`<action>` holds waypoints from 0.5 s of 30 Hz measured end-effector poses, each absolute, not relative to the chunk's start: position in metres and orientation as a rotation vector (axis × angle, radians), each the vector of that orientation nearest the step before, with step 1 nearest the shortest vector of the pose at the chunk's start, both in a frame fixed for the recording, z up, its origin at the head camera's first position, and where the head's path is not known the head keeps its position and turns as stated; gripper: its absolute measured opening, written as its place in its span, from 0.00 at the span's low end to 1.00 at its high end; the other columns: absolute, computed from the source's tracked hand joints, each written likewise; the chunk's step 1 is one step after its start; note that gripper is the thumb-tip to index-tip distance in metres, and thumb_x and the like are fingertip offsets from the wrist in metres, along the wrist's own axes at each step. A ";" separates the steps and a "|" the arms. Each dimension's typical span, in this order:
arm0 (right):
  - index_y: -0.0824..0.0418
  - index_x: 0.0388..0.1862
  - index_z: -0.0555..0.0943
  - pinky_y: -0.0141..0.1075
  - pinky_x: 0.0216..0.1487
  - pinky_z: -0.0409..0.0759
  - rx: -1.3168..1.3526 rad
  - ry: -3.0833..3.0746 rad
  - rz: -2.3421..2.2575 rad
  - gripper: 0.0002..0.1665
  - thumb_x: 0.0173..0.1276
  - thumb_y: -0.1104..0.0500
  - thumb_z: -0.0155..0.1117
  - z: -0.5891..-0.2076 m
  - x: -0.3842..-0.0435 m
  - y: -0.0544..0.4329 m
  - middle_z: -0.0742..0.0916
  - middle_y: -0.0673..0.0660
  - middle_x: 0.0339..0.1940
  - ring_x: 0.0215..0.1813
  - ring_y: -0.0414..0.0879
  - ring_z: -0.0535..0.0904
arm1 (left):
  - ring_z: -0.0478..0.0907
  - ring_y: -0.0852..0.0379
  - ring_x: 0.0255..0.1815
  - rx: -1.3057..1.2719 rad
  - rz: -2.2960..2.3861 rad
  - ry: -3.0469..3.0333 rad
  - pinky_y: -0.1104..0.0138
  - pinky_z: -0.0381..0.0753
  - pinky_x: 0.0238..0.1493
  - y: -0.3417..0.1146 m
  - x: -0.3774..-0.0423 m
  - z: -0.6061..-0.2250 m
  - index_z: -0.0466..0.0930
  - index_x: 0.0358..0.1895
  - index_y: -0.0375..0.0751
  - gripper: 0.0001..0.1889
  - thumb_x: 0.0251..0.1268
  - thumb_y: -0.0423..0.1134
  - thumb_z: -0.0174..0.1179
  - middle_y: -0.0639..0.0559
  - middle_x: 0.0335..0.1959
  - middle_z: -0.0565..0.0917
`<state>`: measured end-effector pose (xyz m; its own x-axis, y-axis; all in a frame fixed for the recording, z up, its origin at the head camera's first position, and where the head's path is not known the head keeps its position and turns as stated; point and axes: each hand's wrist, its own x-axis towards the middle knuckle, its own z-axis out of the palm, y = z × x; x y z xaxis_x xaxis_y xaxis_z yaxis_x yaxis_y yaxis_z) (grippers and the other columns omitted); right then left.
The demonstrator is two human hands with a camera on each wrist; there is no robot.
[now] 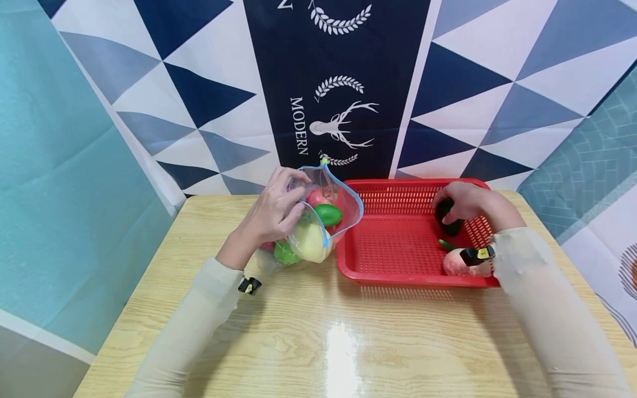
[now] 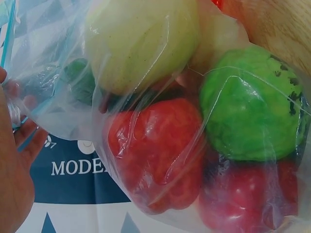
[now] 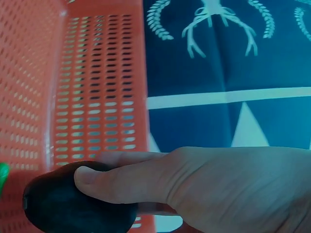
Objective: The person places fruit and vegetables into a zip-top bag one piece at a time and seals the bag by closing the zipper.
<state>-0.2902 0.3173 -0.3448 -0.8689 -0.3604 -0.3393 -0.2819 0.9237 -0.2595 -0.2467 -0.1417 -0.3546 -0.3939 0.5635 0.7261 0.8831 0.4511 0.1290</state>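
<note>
My left hand point(image 1: 278, 207) pinches the rim of a clear zip bag point(image 1: 350, 213) with a blue edge, holding its mouth open. Through the plastic show a pale yellow-green fruit point(image 2: 143, 43), a red pepper-like piece point(image 2: 155, 155), a bumpy green fruit point(image 2: 252, 107) and a dark pink one point(image 2: 248, 199). A smooth green piece point(image 1: 328, 214) lies near the bag's mouth. Inside the red basket, my right hand point(image 1: 463, 202) grips a dark oval fruit point(image 3: 73, 201), thumb over its top. Its exact kind is unclear.
The red plastic basket point(image 1: 388, 243) stands right of the bag on a wooden table point(image 1: 288, 331). In its right end lie a pinkish round fruit point(image 1: 455, 262), partly behind the wrist camera, and a small green piece point(image 1: 446, 245). A patterned cloth point(image 1: 214, 99) hangs behind the table.
</note>
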 end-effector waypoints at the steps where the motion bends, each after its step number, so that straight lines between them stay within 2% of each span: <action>1: 0.71 0.67 0.85 0.59 0.56 0.92 -0.478 2.707 -0.289 0.29 0.66 0.67 0.80 -0.343 -0.290 0.317 0.88 0.75 0.58 0.55 0.66 0.85 | 0.77 0.34 0.59 -1.205 -0.684 -2.096 0.45 0.79 0.60 -0.142 -0.247 -0.355 0.78 0.33 0.36 0.11 0.72 0.36 0.50 0.31 0.59 0.84; 10: 0.69 0.64 0.87 0.60 0.56 0.93 -0.533 2.841 -0.508 0.28 0.64 0.70 0.82 -0.337 -0.280 0.300 0.87 0.75 0.59 0.57 0.67 0.84 | 0.76 0.34 0.60 -1.202 -0.688 -2.103 0.45 0.78 0.61 -0.140 -0.248 -0.355 0.78 0.33 0.36 0.11 0.73 0.37 0.49 0.31 0.60 0.84; 15: 0.66 0.64 0.88 0.63 0.60 0.87 -0.562 2.891 -0.591 0.28 0.65 0.67 0.82 -0.333 -0.274 0.287 0.83 0.75 0.61 0.64 0.68 0.74 | 0.76 0.34 0.60 -1.202 -0.688 -2.100 0.45 0.78 0.61 -0.140 -0.248 -0.356 0.78 0.33 0.35 0.12 0.72 0.37 0.49 0.31 0.60 0.85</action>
<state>-0.2741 0.2866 -0.3334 -0.9208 -0.3854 -0.0591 -0.3313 0.8533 -0.4025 -0.2481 -0.1397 -0.3556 -0.3971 0.5616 0.7259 0.8824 0.4512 0.1336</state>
